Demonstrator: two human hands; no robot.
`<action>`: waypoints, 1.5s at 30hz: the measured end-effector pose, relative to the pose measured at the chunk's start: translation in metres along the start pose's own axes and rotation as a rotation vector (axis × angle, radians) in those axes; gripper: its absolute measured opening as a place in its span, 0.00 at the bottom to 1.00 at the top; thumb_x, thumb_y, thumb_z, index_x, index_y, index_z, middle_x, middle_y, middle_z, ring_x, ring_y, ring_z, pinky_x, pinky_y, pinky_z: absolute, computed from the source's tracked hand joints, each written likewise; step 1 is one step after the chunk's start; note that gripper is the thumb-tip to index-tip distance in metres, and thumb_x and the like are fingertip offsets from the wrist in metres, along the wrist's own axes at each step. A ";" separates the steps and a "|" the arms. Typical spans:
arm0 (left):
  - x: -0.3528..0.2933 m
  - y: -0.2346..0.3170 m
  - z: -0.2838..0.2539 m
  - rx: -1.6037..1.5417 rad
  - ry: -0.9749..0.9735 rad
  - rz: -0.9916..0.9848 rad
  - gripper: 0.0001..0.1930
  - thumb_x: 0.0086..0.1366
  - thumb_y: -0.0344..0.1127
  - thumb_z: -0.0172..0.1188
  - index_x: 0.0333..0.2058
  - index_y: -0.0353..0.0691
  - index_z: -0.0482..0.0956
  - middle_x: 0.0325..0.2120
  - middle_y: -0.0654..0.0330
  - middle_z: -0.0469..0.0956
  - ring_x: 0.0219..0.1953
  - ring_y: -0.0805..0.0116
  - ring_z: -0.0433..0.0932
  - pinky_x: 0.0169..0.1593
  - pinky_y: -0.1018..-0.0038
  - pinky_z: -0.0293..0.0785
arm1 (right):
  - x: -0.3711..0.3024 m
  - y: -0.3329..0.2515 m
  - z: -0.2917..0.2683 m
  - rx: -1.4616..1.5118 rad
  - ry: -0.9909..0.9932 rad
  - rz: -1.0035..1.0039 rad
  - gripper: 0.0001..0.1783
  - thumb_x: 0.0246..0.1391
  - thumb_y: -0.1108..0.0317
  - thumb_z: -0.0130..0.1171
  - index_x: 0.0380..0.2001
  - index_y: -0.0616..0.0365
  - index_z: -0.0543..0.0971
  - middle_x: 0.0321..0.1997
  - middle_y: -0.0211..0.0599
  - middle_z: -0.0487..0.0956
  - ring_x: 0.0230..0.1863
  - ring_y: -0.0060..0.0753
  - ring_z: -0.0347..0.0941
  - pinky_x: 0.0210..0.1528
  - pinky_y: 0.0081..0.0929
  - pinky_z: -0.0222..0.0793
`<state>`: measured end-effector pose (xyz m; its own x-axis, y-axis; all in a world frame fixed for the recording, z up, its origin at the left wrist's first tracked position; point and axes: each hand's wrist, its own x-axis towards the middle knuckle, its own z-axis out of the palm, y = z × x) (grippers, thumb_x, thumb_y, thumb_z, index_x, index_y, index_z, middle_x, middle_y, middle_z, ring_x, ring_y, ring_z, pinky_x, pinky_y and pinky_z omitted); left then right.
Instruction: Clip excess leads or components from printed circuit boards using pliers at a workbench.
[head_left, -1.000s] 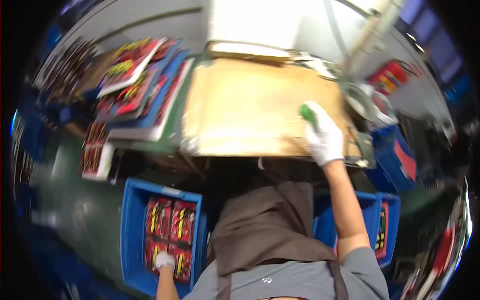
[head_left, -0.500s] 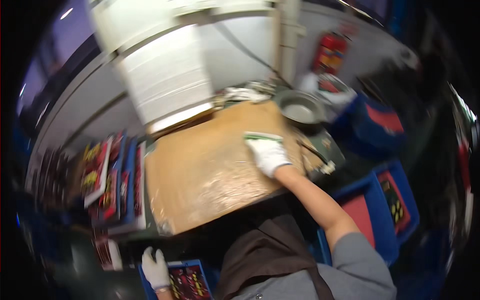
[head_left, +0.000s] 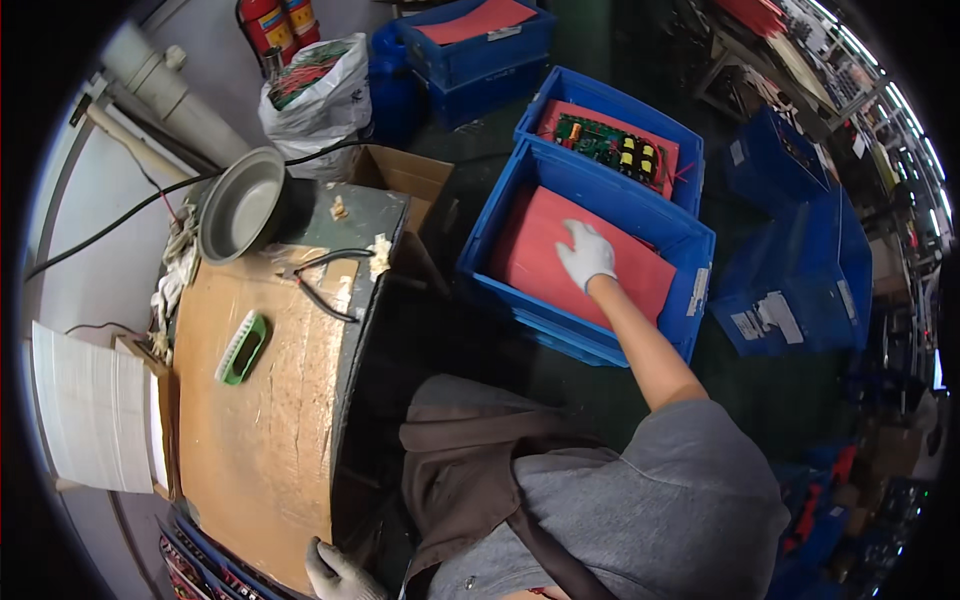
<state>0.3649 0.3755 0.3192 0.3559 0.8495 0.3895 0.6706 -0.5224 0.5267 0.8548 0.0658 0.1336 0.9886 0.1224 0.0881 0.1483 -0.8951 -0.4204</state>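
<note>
My right hand (head_left: 586,256), in a white glove, reaches over a pink sheet (head_left: 540,245) in a blue bin (head_left: 490,225). Its fingers are apart and nothing shows in them; whether they touch the sheet I cannot tell. By the near edge of the cardboard-covered bench, my gloved left hand (head_left: 340,573) appears at the bottom of the view with fingers parted and nothing visible in it. A green brush (head_left: 243,348) with pale bristles lies on the cardboard (head_left: 230,430). Pliers (head_left: 325,280) with dark handles lie near the bench's edge.
Behind the bin, another blue bin (head_left: 690,150) holds a circuit board (head_left: 610,145). A grey bowl (head_left: 243,205) stands at the bench's far corner, beside a white sack (head_left: 325,105) of wires. More blue bins (head_left: 800,290) stand to the right. Stacked white sheets (head_left: 95,410) are at left.
My view has swung to the right. My right hand has let go of the green brush on the cardboard and moved over the blue bin. My left hand is now by the bench edge.
</note>
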 end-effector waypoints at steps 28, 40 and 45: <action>-0.020 0.025 -0.001 0.111 -0.232 0.257 0.12 0.70 0.38 0.64 0.46 0.36 0.85 0.38 0.48 0.86 0.40 0.49 0.85 0.46 0.62 0.81 | -0.035 0.157 0.149 -0.774 -0.749 -0.050 0.40 0.66 0.62 0.51 0.78 0.44 0.52 0.79 0.61 0.53 0.75 0.71 0.55 0.65 0.65 0.65; -0.038 0.022 0.008 0.093 -0.261 0.225 0.12 0.70 0.37 0.64 0.45 0.33 0.86 0.39 0.47 0.86 0.41 0.52 0.86 0.47 0.65 0.81 | -0.052 0.177 0.141 -0.618 -0.653 0.144 0.32 0.71 0.57 0.44 0.75 0.35 0.57 0.80 0.53 0.52 0.77 0.73 0.49 0.64 0.75 0.58; -0.033 0.019 0.025 0.001 -0.178 0.306 0.11 0.69 0.34 0.66 0.43 0.33 0.87 0.35 0.48 0.87 0.36 0.56 0.86 0.44 0.66 0.82 | -0.040 0.143 0.116 -0.361 -0.584 0.009 0.24 0.62 0.65 0.50 0.62 0.49 0.73 0.58 0.53 0.79 0.59 0.59 0.76 0.57 0.54 0.76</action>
<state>0.3820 0.3399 0.2974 0.6479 0.6534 0.3916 0.5158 -0.7546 0.4056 0.8399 -0.0177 -0.0346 0.8576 0.2345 -0.4577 0.2214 -0.9716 -0.0830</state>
